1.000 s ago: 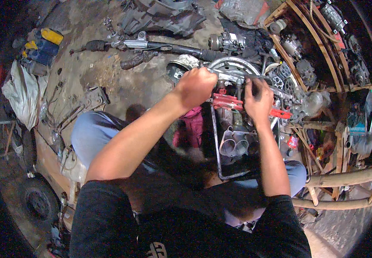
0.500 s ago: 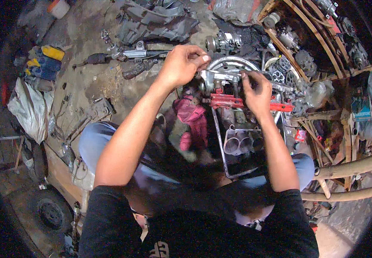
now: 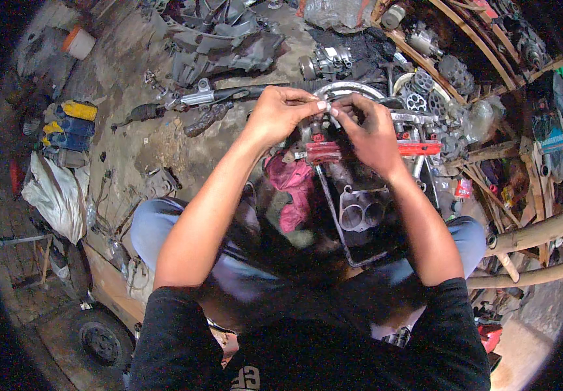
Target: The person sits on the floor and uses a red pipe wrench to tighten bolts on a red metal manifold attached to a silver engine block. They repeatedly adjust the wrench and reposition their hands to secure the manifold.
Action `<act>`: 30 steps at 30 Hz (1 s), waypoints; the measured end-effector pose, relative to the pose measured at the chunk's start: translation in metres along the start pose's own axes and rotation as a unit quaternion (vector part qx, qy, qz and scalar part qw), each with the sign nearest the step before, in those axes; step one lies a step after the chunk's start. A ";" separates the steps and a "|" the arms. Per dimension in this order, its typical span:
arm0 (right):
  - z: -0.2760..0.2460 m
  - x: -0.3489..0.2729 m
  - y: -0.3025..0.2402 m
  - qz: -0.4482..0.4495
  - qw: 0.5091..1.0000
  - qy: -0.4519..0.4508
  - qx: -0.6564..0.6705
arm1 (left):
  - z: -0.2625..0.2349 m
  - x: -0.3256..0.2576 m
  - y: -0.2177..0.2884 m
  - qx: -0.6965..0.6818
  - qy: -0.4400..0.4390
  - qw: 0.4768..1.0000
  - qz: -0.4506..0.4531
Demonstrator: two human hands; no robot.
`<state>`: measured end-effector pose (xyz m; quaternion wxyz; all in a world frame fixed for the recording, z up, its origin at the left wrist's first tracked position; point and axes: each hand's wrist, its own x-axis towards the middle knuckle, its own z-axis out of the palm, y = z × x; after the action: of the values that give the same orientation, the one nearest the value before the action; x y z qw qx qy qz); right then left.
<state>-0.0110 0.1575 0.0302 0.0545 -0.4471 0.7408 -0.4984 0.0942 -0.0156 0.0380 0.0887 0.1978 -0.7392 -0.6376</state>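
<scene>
My left hand [image 3: 283, 112] and my right hand [image 3: 366, 129] meet fingertip to fingertip over the top of a metal engine part [image 3: 333, 146]. Between the fingers sits something small and pale, too small to name. Both hands pinch it together. Under the hands lies a red bar [image 3: 418, 148] across a thin metal frame [image 3: 329, 202]. Lower inside the frame is a grey block with two round bores [image 3: 361, 214]. A pink rag [image 3: 291, 186] lies left of the frame, by my knee.
Dark plastic covers [image 3: 219, 39] and a long metal rod with a clamp [image 3: 213, 96] lie on the dirt floor ahead. Gears and engine parts fill a wooden rack [image 3: 447, 68] at right. Blue and yellow cans [image 3: 66, 127] and a white sack [image 3: 57, 195] sit left.
My left hand has come in toward the right hand, and the two now meet over the part. The view has tilted down a little.
</scene>
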 end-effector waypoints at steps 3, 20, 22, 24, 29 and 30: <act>-0.002 0.000 0.021 -0.099 0.990 0.017 -0.095 | -0.011 0.008 -0.016 0.137 0.025 0.990 0.028; 0.009 -0.016 0.007 -0.051 0.979 -0.073 -0.183 | -0.019 0.010 -0.027 0.323 -0.048 0.945 0.010; 0.010 -0.018 0.008 -0.042 0.977 -0.073 -0.196 | -0.018 0.010 -0.027 0.326 -0.044 0.944 0.020; 0.009 -0.016 0.010 -0.038 0.969 -0.071 -0.234 | -0.017 0.009 -0.027 0.323 -0.044 0.945 0.029; 0.011 -0.020 0.014 -0.073 0.958 -0.087 -0.262 | -0.016 0.009 -0.028 0.321 -0.042 0.946 0.015; 0.012 -0.021 0.015 -0.065 0.950 -0.086 -0.294 | -0.016 0.009 -0.028 0.322 -0.041 0.946 0.009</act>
<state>-0.0014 0.1664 0.0044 -0.0485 -0.5318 0.8163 -0.2203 0.0976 -0.0369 0.0124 -0.0042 0.1825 -0.9100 -0.3724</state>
